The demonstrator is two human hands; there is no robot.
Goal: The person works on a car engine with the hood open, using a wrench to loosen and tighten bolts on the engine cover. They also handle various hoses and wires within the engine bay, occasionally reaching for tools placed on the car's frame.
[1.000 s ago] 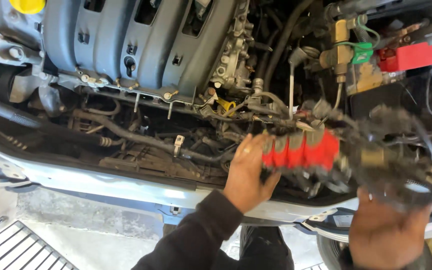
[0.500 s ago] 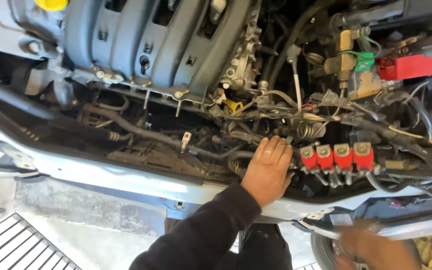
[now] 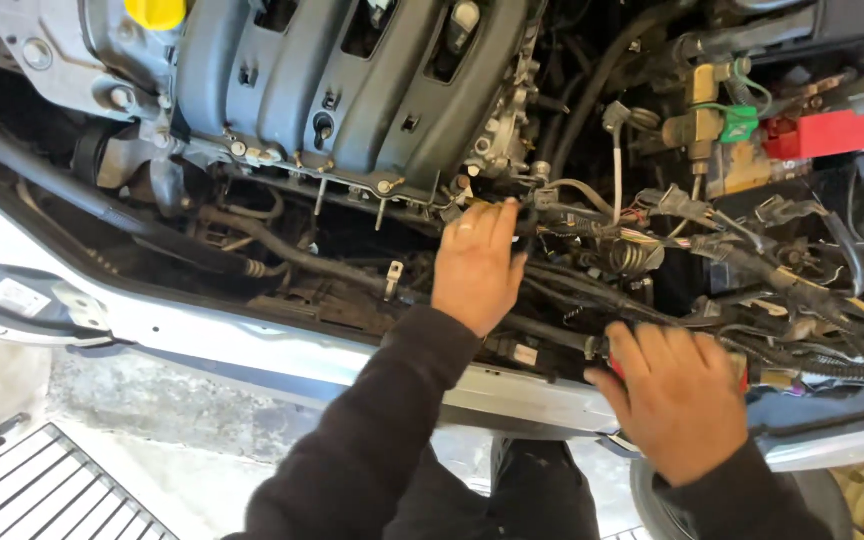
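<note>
Since half a second ago, left hand (image 3: 477, 265) has reached farther in, fingers flat and open among hoses below the grey intake manifold (image 3: 352, 80). Right hand (image 3: 674, 400) now spreads open over the red connector block (image 3: 742, 378), near right, gripping nothing visibly. Pressing blind risks snagging the wiring harness (image 3: 752, 255).

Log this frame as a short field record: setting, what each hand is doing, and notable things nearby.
setting: open engine bay of a car, seen from above
left hand: left hand, flat, fingers reaching into black hoses and wiring below the grey ribbed intake manifold
right hand: right hand, palm down over red parts on the wiring, mostly hidden
grip: neither hand clearly grips anything
nearby: yellow round cap, red plastic cover, silver front panel
</note>
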